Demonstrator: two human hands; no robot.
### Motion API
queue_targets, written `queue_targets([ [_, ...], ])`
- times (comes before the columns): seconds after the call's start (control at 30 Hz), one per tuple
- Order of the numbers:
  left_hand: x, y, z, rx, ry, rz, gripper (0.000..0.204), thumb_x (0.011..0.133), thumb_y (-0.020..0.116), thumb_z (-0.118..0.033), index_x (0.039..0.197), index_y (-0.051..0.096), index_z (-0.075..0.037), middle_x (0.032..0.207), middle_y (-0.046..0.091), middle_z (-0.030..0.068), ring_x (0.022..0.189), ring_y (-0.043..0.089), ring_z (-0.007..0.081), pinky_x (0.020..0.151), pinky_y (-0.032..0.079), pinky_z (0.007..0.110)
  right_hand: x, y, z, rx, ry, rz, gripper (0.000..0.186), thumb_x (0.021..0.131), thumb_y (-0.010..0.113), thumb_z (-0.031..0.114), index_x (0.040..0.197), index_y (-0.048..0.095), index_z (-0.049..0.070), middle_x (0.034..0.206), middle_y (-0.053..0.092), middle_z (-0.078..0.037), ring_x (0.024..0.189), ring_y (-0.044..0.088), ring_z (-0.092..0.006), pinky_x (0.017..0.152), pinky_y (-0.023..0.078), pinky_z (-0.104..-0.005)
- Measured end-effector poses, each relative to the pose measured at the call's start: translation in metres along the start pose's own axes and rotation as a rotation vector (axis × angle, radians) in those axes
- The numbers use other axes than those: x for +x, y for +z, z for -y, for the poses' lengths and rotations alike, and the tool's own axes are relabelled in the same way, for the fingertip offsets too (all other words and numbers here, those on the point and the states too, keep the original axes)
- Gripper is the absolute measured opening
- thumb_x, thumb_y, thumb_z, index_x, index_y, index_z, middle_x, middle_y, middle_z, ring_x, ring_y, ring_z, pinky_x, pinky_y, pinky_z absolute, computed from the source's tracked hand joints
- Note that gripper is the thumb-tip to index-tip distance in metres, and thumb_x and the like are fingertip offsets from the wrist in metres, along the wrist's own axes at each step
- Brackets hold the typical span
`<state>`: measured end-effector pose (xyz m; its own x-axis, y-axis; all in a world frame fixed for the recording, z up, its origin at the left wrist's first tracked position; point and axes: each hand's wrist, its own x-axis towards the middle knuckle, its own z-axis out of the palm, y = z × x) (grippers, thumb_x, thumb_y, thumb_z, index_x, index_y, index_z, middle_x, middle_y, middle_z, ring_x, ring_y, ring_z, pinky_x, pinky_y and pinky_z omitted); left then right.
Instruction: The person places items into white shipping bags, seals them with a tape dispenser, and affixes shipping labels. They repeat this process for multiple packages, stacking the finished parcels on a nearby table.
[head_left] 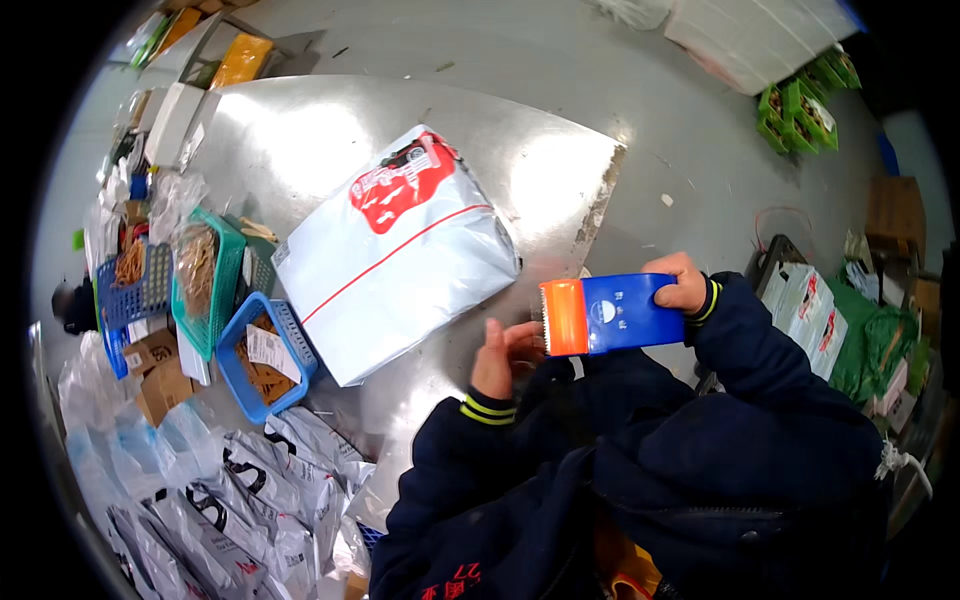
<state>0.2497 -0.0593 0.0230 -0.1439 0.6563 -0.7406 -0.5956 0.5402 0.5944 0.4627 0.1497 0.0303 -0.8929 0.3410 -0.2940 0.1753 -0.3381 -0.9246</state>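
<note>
My right hand (682,285) is closed on the far right corner of a blue tape dispenser (636,318) with an orange toothed end. The dispenser is held up in front of my body, its teeth turned left. At those teeth is my left hand (502,358), thumb raised and apart from the stretched fingers, whose tips reach the toothed edge. Whether they touch it I cannot tell. Beyond my left hand, a large white plastic-wrapped parcel (400,275) with a red printed patch and a red line lies on the metal table (300,130).
Left of the parcel stand a blue basket (262,402) of rubber bands and a green basket (212,335). Grey printed plastic bags (235,510) pile at the lower left. White packages (805,315) and a green sack (870,345) are at the right. The table's worn edge (600,205) runs beyond the dispenser.
</note>
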Motion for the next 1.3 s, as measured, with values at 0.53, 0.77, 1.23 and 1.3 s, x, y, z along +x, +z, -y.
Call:
queue_targets([
  [0.53,-0.048,-0.285,-0.068,0.977,0.455,-1.007,0.038,0.092,0.034,-0.026,0.063,0.049,-0.006,0.055,0.049,0.0024,0.049,0.046,0.0117,0.044,0.035,0.028,0.16,-0.044,0.115,-0.331,0.02,0.299,0.027,0.067,0.07,0.023,0.078,0.06,0.0,0.071,0.06,-0.004,0.064,0.055,-0.0088,0.06,0.046,-0.0233],
  [0.77,0.03,-0.299,-0.002,0.146,0.454,-0.728,0.034,0.091,0.038,-0.026,0.1,0.056,0.001,0.084,0.061,0.0099,0.079,0.058,0.0199,0.068,0.045,0.031,0.176,-0.071,-0.028,-0.044,0.121,0.222,0.051,0.065,0.07,0.031,0.099,0.059,-0.005,0.089,0.063,-0.012,0.082,0.059,-0.0173,0.078,0.046,-0.0291],
  [1.23,-0.043,-0.288,-0.093,0.294,0.264,-0.607,0.034,0.089,0.042,-0.023,0.112,0.049,0.001,0.103,0.057,0.0138,0.092,0.055,0.0215,0.079,0.042,0.032,0.185,-0.024,0.08,0.835,0.278,-0.001,0.032,0.087,0.049,0.031,0.1,0.055,0.002,0.094,0.061,-0.01,0.081,0.06,-0.0159,0.074,0.051,-0.0302],
  [1.3,-0.046,-0.282,-0.13,0.372,0.569,-0.882,0.035,0.088,0.043,-0.022,0.114,0.048,0.001,0.106,0.056,0.0144,0.094,0.055,0.0218,0.08,0.042,0.032,0.203,-0.023,0.083,0.832,0.174,0.09,0.035,0.088,0.044,0.026,0.107,0.049,-0.004,0.102,0.058,-0.014,0.087,0.06,-0.02,0.078,0.05,-0.0322],
])
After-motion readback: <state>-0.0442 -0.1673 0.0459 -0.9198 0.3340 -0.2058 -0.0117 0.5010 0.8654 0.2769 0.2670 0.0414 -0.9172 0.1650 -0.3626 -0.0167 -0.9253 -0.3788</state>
